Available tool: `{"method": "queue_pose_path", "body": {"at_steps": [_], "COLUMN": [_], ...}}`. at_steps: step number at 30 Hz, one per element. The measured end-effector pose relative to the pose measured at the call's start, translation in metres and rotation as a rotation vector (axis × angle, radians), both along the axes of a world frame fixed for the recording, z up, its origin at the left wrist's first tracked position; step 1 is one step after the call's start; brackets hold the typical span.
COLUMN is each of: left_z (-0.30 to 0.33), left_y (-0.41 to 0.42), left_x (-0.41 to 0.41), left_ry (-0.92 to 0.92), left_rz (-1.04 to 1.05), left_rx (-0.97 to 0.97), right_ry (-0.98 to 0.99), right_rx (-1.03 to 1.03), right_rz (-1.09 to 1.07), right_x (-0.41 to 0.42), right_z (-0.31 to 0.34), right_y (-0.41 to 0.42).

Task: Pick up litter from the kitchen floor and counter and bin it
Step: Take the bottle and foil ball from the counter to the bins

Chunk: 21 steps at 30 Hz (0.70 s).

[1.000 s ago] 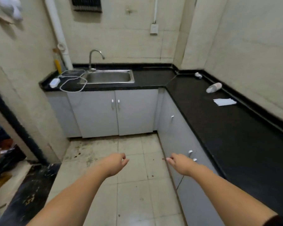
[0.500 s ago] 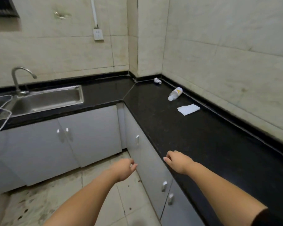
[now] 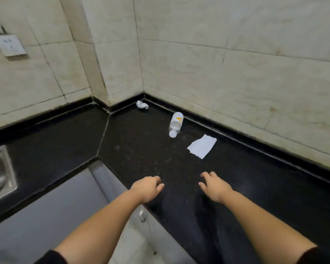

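Litter along the back of the corner worktop, both hands at its near edge

On the worktop [image 3: 141,149], a crumpled scrap [image 3: 142,105] sits deep in the corner where the walls meet; the bottle [image 3: 176,124] lies on its side to the right of it and nearer, cap end toward the viewer, close to the right wall; the flat paper [image 3: 202,146] lies just beyond the cap, further right and nearer. The left hand [image 3: 147,188] and right hand [image 3: 214,185] are side by side over the near edge, well apart from the litter. The sink [image 3: 0,174] is set in the worktop at far left, the wall socket [image 3: 10,45] above it
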<state>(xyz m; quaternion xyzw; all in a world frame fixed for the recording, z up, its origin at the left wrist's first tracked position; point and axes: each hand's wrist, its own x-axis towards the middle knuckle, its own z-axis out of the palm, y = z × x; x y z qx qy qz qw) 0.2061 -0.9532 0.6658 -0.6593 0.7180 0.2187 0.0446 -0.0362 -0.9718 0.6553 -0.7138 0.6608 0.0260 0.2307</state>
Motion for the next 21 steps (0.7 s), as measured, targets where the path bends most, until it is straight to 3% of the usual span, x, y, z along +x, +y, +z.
{"method": "queue_pose_path", "body": {"at_steps": [6, 11, 16, 21], "left_z": [-0.013, -0.029, -0.057, -0.080], "left_y": [-0.123, -0.209, -0.283, -0.328], "left_x": [-0.008, -0.020, -0.046, -0.062], "left_ry": [0.051, 0.056, 0.025, 0.112], "left_rz": [-0.039, 0.008, 0.006, 0.091], "left_rx": [-0.039, -0.079, -0.244, -0.207], "right_ry": [-0.013, 0.075, 0.115, 0.104], "right_rx": [-0.047, 0.002, 0.085, -0.060], "right_rz": [-0.129, -0.104, -0.120, -0.168], "right_x": [-0.001, 0.000, 0.004, 0.004], "right_z": [-0.019, -0.031, -0.062, -0.077], "right_y": [-0.118, -0.195, -0.230, -0.244]}}
